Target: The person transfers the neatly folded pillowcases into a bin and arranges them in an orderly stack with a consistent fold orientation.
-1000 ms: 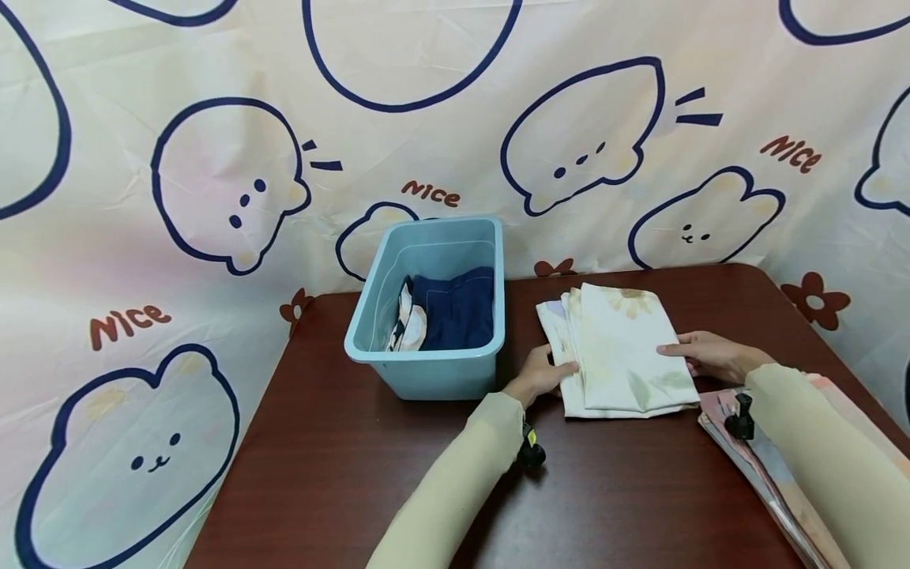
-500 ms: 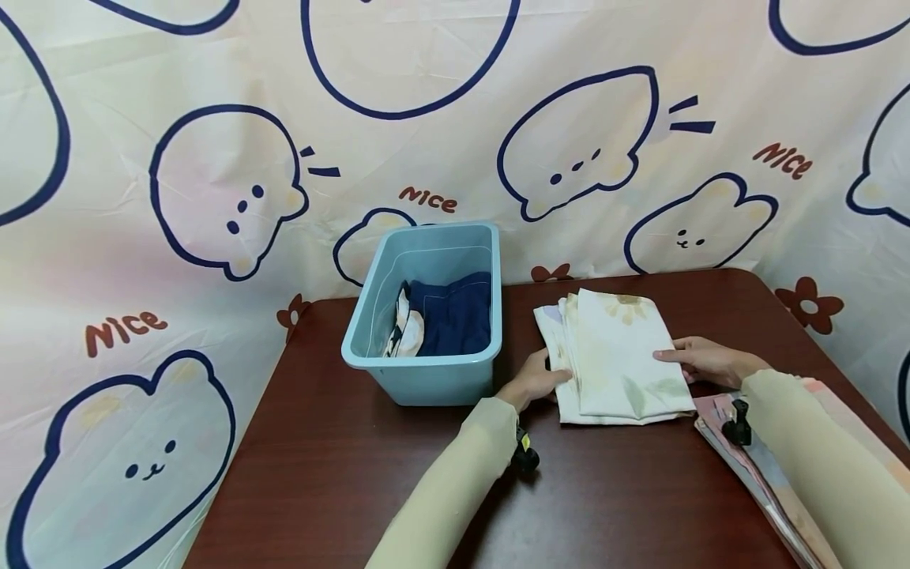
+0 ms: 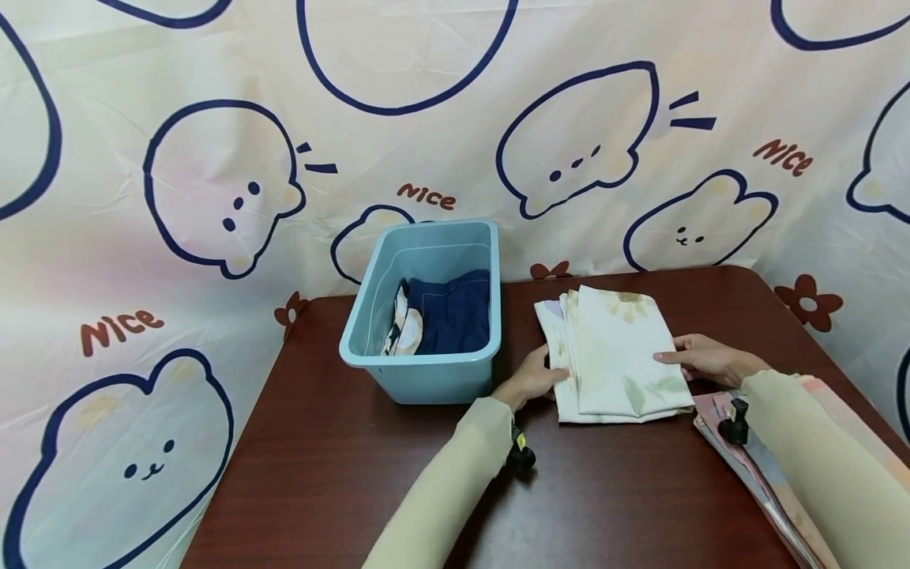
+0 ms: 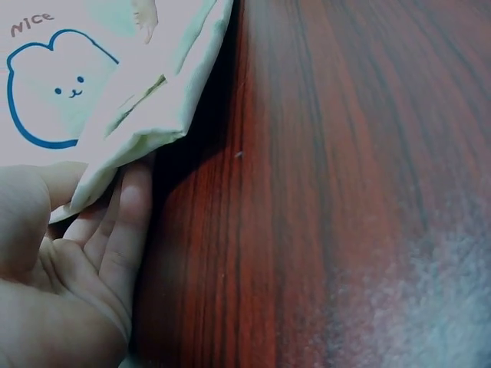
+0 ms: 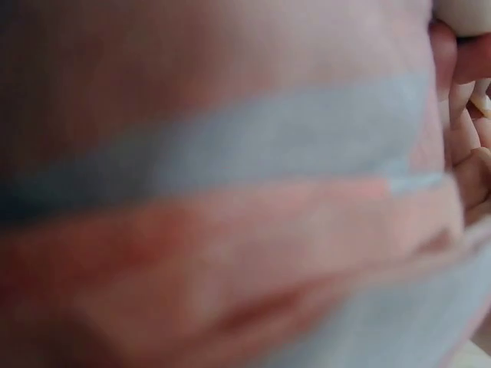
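Nearest me, two pale sleeves (image 3: 441, 482) reaching in over the counter (image 3: 604, 498), brown-red, wood-grained; at each wrist, a small black device (image 3: 522, 457); under the right forearm, a pile of folded pink, grey and peach cloth (image 3: 757, 474) on the counter's right side, filling most of the right wrist view as a blur.

Next, left hand (image 3: 529, 379), grip narrow, holding the left edge of a folded white cloth (image 3: 626, 356), thumb above, fingers beneath; right hand (image 3: 709, 359), grip likewise closed on the opposite edge, thumb on top, fingers mostly hidden; the cloth itself at right of centre, between the hands, layered, printed with pale leaves and a yellowish flower; in the left wrist view, also a blue-outlined bear and the word "NICE".

Left of it, and apart from it, one light-blue bin (image 3: 426, 381), upright on the counter; inside, navy cloth (image 3: 455, 312) beside a smaller black, white and peach piece (image 3: 408, 330).

Farthest, a cream backdrop (image 3: 398, 47), blue-outlined animals, red-brown flowers and lettering.
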`<state>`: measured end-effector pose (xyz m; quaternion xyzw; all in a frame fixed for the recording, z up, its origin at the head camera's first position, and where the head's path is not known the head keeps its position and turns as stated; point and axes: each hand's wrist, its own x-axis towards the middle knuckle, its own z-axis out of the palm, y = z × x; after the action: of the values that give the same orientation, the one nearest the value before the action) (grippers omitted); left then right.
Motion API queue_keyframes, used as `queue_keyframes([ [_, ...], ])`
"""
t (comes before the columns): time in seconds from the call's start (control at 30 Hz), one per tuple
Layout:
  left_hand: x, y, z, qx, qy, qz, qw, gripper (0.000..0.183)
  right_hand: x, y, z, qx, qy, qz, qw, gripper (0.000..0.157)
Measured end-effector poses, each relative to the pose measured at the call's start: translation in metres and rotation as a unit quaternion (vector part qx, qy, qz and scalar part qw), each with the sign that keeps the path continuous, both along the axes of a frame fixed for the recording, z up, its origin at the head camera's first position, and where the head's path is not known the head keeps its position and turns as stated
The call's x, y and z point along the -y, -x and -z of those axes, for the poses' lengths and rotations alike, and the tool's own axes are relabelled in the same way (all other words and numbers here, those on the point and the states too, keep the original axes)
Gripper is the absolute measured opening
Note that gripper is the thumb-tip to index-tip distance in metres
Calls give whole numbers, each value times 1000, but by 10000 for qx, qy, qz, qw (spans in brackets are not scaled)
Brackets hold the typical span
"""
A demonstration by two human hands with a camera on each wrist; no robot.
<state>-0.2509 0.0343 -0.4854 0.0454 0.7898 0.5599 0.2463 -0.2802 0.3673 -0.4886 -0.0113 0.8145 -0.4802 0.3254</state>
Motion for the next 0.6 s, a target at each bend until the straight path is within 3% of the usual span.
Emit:
queue_keyframes([
  [0.23, 3, -1, 4, 26, -401, 94, 9991, 59, 1, -2, 2, -39, 58, 85, 9999, 63],
  [0.6, 1, -2, 4, -311, -329, 252, 9987, 62, 3, -3, 1, -26, 136, 310, 9994, 72],
])
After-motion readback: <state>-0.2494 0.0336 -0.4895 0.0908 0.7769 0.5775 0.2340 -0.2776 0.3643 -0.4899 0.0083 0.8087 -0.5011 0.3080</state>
